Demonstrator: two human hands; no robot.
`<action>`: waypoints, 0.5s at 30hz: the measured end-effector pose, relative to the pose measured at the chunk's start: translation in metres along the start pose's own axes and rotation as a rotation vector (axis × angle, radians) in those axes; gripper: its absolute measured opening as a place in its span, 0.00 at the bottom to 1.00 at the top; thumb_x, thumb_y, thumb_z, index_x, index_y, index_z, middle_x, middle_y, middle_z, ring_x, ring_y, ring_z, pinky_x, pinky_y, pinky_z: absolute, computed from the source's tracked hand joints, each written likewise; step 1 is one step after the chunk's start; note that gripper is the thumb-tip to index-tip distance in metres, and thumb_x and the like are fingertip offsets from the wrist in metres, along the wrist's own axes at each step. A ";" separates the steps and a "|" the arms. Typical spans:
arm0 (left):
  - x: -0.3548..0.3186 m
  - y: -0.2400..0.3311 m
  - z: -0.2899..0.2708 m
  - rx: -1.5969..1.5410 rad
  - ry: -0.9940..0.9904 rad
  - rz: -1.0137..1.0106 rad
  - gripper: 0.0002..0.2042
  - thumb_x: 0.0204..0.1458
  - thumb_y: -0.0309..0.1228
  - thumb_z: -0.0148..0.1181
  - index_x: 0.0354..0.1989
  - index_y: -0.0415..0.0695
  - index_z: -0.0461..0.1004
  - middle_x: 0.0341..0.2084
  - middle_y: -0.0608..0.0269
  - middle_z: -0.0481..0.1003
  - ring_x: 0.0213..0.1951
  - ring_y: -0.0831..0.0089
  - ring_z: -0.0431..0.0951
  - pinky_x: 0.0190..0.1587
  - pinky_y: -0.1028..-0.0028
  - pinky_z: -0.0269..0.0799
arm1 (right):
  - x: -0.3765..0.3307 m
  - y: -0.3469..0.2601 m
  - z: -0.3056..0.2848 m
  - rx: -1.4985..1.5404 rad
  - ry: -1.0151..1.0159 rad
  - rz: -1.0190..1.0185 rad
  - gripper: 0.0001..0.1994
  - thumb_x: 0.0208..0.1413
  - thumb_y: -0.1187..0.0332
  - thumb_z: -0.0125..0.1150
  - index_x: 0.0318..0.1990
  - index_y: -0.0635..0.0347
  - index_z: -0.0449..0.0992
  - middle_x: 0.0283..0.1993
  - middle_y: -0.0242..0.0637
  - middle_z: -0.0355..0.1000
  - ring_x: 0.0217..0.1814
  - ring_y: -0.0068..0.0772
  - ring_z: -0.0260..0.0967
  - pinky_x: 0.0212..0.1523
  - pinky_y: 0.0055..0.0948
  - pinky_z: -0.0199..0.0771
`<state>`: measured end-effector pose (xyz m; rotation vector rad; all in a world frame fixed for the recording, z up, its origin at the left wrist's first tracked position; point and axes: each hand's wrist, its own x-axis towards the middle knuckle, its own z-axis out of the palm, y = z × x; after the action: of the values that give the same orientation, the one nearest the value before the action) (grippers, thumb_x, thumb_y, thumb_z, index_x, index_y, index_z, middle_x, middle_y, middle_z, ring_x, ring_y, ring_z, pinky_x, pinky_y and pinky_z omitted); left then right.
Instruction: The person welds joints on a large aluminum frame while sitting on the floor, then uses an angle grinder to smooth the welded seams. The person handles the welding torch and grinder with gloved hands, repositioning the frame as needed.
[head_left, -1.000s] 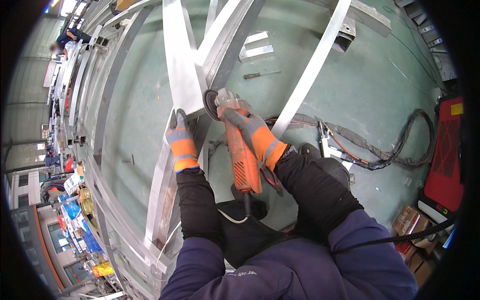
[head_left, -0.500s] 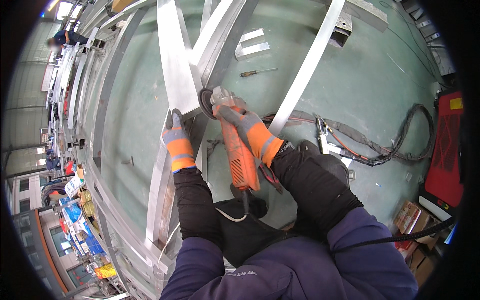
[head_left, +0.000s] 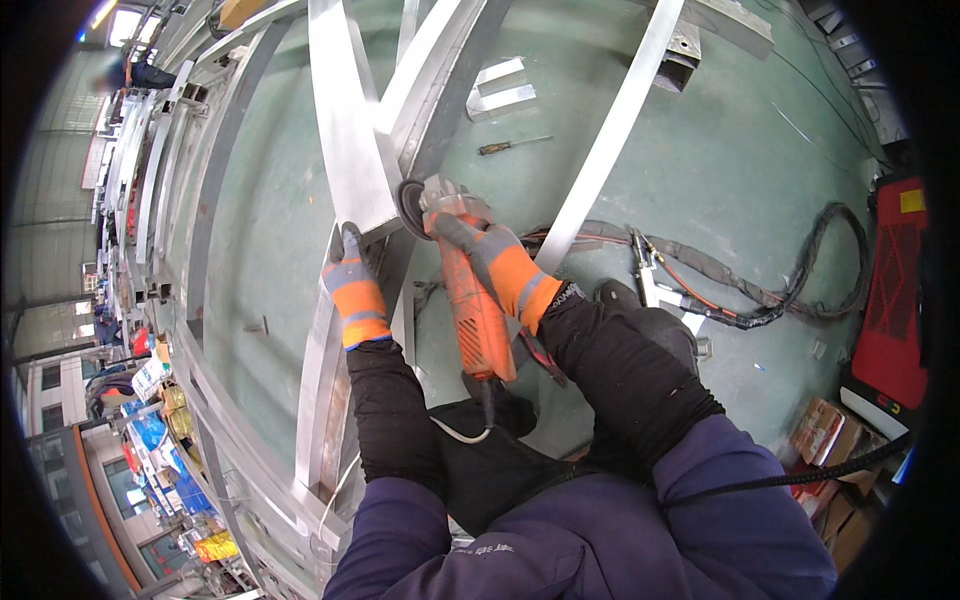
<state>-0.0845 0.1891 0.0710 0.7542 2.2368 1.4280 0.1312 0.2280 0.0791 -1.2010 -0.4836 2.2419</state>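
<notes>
The fingers of the right hand (head_left: 495,265), in one orange and gray glove, are clamped around one orange grinder (head_left: 478,325) at the middle of the frame. The grinder's one dark disc (head_left: 411,208) is at the upper left end of the tool, right beside the near end of a wide silver bar (head_left: 350,140); I cannot tell whether they touch. One cord (head_left: 488,400) runs down from the grinder's lower end.

The left hand (head_left: 356,295), in a matching glove, has its fingertips at that same bar end, left of the disc; I cannot tell whether its fingers grip the metal or only rest on it.

Just right of the grinder's lower end lies one pair of red-handled pliers (head_left: 541,358). Above the hands, on the green floor (head_left: 570,100), are one screwdriver (head_left: 512,146) and one angled silver piece (head_left: 503,90). One narrow silver bar (head_left: 612,140) slants to the upper right, past one open-ended square tube (head_left: 680,62).

One looped hose (head_left: 735,275) lies at center right, with one red case (head_left: 890,290) at the right edge. One other person (head_left: 148,76) is at the upper left.
</notes>
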 end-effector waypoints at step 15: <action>0.018 -0.013 0.007 -0.047 0.045 0.017 0.25 0.57 0.29 0.56 0.65 0.46 0.64 0.30 0.48 0.79 0.32 0.58 0.78 0.36 0.63 0.73 | 0.006 0.003 -0.021 -0.033 0.028 0.077 0.31 0.45 0.47 0.72 0.44 0.70 0.74 0.30 0.40 0.73 0.26 0.36 0.72 0.29 0.35 0.75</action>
<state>-0.0975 0.2009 0.0560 0.7339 2.2273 1.5146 0.1450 0.2305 0.0627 -1.2864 -0.4730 2.2871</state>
